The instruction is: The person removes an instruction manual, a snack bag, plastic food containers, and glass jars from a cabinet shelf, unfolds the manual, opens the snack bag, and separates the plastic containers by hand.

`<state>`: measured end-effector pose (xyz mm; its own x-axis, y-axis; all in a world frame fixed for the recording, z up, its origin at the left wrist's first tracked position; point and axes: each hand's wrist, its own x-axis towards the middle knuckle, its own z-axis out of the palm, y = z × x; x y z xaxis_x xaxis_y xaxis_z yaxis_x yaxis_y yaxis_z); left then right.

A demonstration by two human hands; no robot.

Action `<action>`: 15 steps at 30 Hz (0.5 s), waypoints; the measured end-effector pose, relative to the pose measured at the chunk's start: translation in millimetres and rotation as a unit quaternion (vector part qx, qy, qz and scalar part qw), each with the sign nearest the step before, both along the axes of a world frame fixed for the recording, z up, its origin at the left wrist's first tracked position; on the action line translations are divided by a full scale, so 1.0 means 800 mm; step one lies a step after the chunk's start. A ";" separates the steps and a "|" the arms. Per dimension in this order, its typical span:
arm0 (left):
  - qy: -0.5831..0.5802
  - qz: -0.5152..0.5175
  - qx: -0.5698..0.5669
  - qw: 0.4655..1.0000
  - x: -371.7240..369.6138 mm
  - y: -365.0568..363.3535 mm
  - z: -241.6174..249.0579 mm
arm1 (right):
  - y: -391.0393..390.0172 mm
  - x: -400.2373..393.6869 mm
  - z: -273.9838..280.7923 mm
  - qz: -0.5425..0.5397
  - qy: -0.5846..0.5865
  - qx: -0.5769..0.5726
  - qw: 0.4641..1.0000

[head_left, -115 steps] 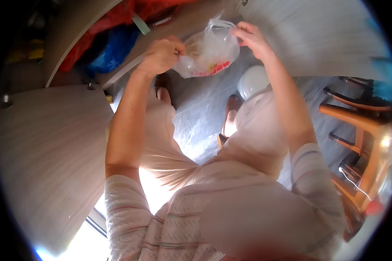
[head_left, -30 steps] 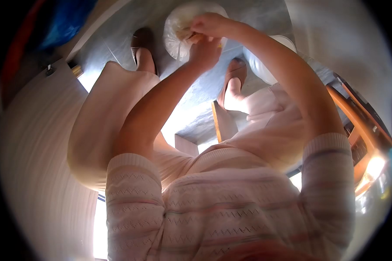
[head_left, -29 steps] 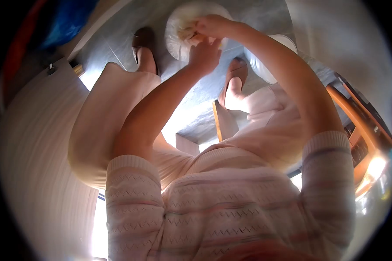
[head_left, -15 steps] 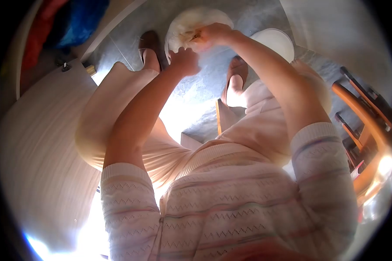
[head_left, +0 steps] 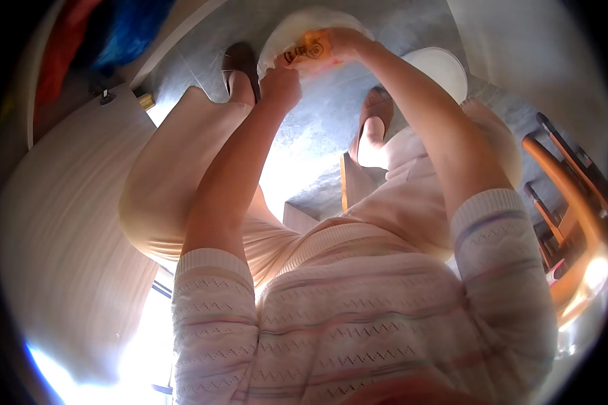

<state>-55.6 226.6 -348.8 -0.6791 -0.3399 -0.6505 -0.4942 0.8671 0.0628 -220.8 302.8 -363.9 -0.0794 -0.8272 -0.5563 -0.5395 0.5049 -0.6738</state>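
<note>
Held out in front of me above the floor is a whitish, thin plastic bag [head_left: 292, 28], with an orange patch bearing dark print [head_left: 312, 47] spread between my hands. My left hand [head_left: 281, 86] is closed on the bag's near left edge. On the other side, my right hand [head_left: 348, 44] grips the bag at the right end of the orange patch. What lies under or inside the bag cannot be made out.
A white round lid-like disc [head_left: 440, 71] lies on the grey floor to the right. Brown shoes [head_left: 240, 64] are on my feet. A pale wood panel [head_left: 67, 223] stands left, blue and red bags [head_left: 132, 34] upper left, an orange wooden chair [head_left: 574, 196] right.
The hands have drawn apart slightly, and the bag's orange printed patch now shows flat between them. My left hand has moved up a little.
</note>
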 end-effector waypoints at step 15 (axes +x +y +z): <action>-0.010 -0.086 0.110 0.990 -0.094 -0.023 0.164 | -0.069 -0.027 0.058 0.104 0.043 0.052 0.992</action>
<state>-130.6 208.3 -218.0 -0.7002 -0.0690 -0.7106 -0.3440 0.9048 0.2511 -242.3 247.5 -317.3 0.0369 -0.7695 -0.6376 -0.6930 0.4400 -0.5711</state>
